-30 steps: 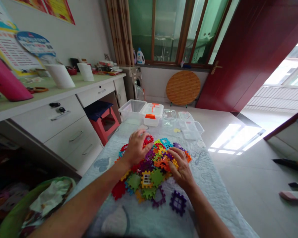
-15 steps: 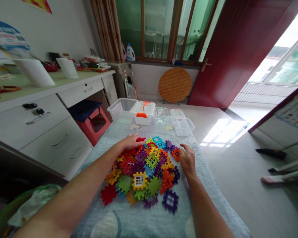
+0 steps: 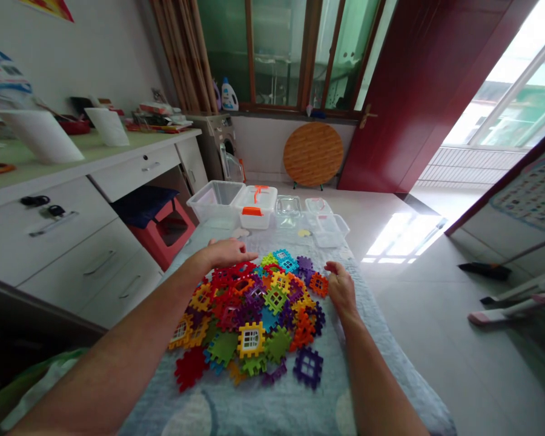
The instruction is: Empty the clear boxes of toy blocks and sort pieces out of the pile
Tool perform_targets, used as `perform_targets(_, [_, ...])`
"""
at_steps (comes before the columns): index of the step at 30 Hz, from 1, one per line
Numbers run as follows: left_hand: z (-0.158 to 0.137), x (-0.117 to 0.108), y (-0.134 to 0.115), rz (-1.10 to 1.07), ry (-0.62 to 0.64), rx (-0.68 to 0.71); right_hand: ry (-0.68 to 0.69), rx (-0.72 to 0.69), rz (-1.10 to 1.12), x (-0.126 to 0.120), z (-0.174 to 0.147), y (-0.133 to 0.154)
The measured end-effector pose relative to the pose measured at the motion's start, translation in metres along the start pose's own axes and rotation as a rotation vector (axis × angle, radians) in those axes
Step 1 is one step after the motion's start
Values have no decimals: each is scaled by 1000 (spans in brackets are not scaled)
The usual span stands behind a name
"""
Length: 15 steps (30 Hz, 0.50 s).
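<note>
A heap of bright plastic interlocking building tiles [image 3: 249,312], many with window-like openings, covers the middle of the cloth-covered table. My left hand [image 3: 227,252] is over the heap's far left edge, above red tiles [image 3: 229,274]. Its index finger points right, and nothing shows in it. On the right side, my right hand [image 3: 343,289] rests loosely curved beside an orange tile [image 3: 318,284], with thumb and index finger apart and no tile visible in it. A dark purple window tile [image 3: 308,367] lies at the near right of the heap.
At the table's far end stand an open clear bin [image 3: 215,203], a lidded box with orange clips [image 3: 255,209] and clear containers [image 3: 329,229]. A red stool [image 3: 168,233] and a white drawer desk [image 3: 91,260] are on the left.
My left hand has lifted slightly and shifted left, its index finger now stretched out. Red tiles formerly under it are uncovered and spread leftward. My right hand has hardly moved. The view has turned slightly right.
</note>
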<state>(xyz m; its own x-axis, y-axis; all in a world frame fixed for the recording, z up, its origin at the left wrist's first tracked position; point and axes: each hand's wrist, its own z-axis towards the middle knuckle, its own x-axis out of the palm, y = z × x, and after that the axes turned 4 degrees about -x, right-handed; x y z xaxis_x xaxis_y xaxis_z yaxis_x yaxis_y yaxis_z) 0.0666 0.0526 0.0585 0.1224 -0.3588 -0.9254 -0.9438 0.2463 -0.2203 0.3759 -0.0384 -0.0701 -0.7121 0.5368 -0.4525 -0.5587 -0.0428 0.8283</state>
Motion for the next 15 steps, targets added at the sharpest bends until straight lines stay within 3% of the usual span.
perform_targets(2, [18,3,-14,42,-43,50,1,-3,2,1,1,-5])
perform_targets(7, [63,33,-59,22,1,295,60,-112,-102,11,-2,-5])
perform_targets(11, [83,54,-89,-20,85,380,202,-241,-173,17,-6,7])
perform_targets(15, [89,61,-101,-43,166,413,358,-305,-92,15,-10,19])
